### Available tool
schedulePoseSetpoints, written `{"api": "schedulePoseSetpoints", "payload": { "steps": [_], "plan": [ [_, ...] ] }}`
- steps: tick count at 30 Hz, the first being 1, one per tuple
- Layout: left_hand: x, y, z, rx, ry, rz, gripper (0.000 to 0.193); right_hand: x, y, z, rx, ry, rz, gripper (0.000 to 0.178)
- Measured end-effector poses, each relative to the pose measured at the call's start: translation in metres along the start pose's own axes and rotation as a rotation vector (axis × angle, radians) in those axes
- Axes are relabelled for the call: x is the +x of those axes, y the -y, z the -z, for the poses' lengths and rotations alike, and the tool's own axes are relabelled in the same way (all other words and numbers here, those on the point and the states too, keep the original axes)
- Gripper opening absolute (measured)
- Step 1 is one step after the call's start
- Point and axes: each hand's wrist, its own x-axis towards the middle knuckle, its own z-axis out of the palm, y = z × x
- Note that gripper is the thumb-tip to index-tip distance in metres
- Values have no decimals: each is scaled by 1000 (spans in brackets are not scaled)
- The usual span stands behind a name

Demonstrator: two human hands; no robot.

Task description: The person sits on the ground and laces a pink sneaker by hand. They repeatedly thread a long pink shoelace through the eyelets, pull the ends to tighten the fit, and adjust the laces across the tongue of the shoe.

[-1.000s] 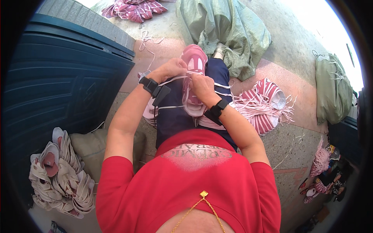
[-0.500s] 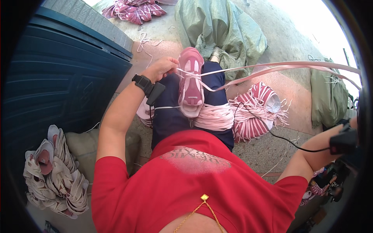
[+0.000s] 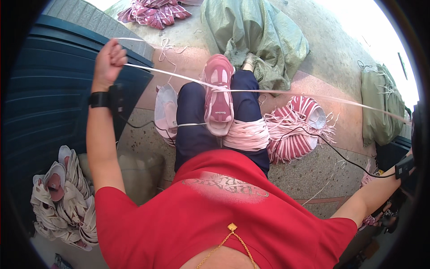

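Drawing a pale shoelace [image 3: 156, 70] taut across a pink sneaker upper [image 3: 218, 106] set lengthwise between navy-trousered thighs [image 3: 190, 139]: apparently a tightening step, probably calling next for an even pull. With left hand [image 3: 110, 60] closed on one strand; right hand beyond the dark rim, grip impossible to tell. Unclear at the crossing: knot or simple overlap.

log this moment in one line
left hand: closed on lace; right forearm: stretched toward right edge; pink shoe: on lap; lace: taut both sides of shoe
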Motion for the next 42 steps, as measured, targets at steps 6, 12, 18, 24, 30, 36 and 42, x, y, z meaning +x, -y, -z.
{"api": "schedulePoseSetpoints", "payload": {
  "steps": [6,12,18,24,30,36,42],
  "plan": [
    [-126,-140,196,25,-969,-340,27,26,-187,74,-524,-95,99,33],
    [-41,28,105,59,-366,211,7,-106,-540,27,-1148,851,-400,22],
    [-8,201,-57,94,11,678,19,-182,-652,19,-1582,1113,420,15],
    [-15,240,-92,843,76,355,29,-186,-667,12,-1774,909,463,16],
    [-26,247,-87,1040,82,82,21,-190,-674,6,-1834,949,493,15],
    [-41,247,-72,862,-56,340,20,-188,-671,5,-1808,843,491,15],
    [-36,257,-72,1480,-79,19,24,-187,-672,9,-1829,877,521,17]
  ]
}}
